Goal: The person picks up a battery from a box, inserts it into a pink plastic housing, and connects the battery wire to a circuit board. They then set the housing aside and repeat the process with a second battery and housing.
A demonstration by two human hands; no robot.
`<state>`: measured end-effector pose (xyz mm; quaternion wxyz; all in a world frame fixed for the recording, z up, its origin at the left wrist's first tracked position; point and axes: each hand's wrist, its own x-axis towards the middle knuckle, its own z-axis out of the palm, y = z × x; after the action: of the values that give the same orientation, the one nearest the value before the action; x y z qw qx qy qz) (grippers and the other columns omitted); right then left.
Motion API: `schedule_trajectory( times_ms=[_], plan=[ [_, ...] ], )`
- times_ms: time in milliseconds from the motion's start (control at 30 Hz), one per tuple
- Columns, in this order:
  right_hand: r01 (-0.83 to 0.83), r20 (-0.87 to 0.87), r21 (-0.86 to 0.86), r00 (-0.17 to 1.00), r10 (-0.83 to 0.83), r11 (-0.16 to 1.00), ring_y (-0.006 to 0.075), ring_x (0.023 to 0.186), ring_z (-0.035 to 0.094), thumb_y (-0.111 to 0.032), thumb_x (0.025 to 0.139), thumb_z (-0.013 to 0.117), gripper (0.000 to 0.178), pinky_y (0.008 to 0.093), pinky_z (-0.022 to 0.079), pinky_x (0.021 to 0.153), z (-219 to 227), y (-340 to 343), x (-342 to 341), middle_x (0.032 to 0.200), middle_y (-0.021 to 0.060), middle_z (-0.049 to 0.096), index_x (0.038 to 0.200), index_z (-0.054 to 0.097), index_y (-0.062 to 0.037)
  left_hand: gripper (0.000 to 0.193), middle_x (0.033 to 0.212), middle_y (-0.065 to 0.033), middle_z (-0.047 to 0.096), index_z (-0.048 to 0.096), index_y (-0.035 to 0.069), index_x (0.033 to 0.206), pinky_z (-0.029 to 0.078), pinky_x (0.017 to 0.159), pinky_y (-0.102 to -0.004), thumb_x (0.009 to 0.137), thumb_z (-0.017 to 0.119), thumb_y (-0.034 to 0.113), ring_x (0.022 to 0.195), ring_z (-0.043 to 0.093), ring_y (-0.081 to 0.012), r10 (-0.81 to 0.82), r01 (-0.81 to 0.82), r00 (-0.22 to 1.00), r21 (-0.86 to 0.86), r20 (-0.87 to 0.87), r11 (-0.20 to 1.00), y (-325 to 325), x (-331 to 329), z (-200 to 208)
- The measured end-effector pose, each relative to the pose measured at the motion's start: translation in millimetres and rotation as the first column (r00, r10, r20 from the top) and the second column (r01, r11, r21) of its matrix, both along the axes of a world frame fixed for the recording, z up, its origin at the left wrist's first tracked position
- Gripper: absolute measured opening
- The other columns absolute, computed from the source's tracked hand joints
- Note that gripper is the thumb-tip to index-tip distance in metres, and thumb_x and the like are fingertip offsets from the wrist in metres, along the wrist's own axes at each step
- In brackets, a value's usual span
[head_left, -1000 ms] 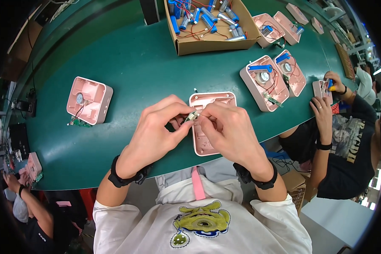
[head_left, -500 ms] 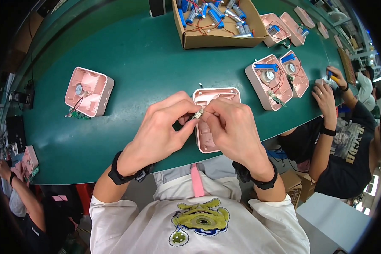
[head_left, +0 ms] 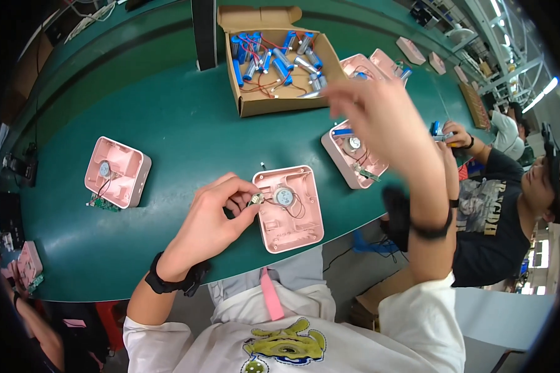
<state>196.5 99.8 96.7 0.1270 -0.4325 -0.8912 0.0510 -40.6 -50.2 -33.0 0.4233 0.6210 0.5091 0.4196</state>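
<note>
My left hand (head_left: 221, 208) pinches a small circuit board (head_left: 256, 199) at the left rim of a pink plastic housing (head_left: 291, 239). Inside that open housing sits a round speaker (head_left: 284, 197), its thin dark wires looping beside it and toward the board. My right hand (head_left: 382, 118) is raised at the right, in front of the near right corner of an open cardboard box (head_left: 286, 107). Motion smears its fingers, and I cannot make out anything in them. Blue cylindrical batteries (head_left: 282, 71) with red and black leads lie in the box.
Another pink housing (head_left: 140, 180) with a green board stands at the left. To the right, a housing with a battery (head_left: 343, 133) is partly behind my right arm. A dark post (head_left: 204, 34) rises by the box. A co-worker's hand (head_left: 458, 135) is at the far right.
My right hand has left the small board and moved up and right toward the battery box. My left hand keeps the board. The view has shifted, showing more of the box.
</note>
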Motion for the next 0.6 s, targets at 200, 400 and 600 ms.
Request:
schedule_trajectory(
  times_ms=[200,400,600],
  plan=[
    [0.063,0.211,-0.083,0.977,-0.044,0.995,0.0287,0.079,0.075,-0.012,0.09,0.073,0.024,0.0386,0.059,0.076,-37.5,119.9,-6.0,0.092,0.0134,0.08,0.111,0.082,-0.0065,0.02,0.094,-0.0084,0.063,0.069,-0.003,0.109,0.055,0.07,-0.0283,0.091,0.078,0.001,0.079,0.063,-0.0156,-0.035,0.04,0.995,-0.055,0.098,0.998,2.7,-4.6,-7.9],
    [0.058,0.196,-0.177,0.98,-0.023,0.983,0.0256,0.087,0.076,-0.012,0.088,0.077,0.026,0.0363,0.059,0.078,-56.3,140.1,-7.5,0.1,0.0125,0.081,0.113,0.08,-0.0047,0.019,0.095,-0.0089,0.063,0.069,-0.003,0.108,0.055,0.071,-0.0286,0.092,0.077,0.001,0.08,0.064,-0.0157,-0.043,0.051,0.992,-0.062,0.119,0.997,0.9,-6.5,-12.1],
    [-0.161,-0.596,-0.504,0.776,-0.206,0.848,0.0149,0.097,0.073,-0.016,0.101,0.072,0.023,0.0303,0.059,0.078,-61.5,125.0,7.5,0.114,0.0093,0.078,0.12,0.072,-0.0011,0.022,0.102,-0.0067,0.062,0.07,-0.006,0.114,0.058,0.076,-0.0243,0.093,0.075,-0.004,0.09,0.063,-0.0108,-0.081,0.093,0.993,-0.146,0.087,0.985,-14.9,-15.9,-16.2]
  ],
)
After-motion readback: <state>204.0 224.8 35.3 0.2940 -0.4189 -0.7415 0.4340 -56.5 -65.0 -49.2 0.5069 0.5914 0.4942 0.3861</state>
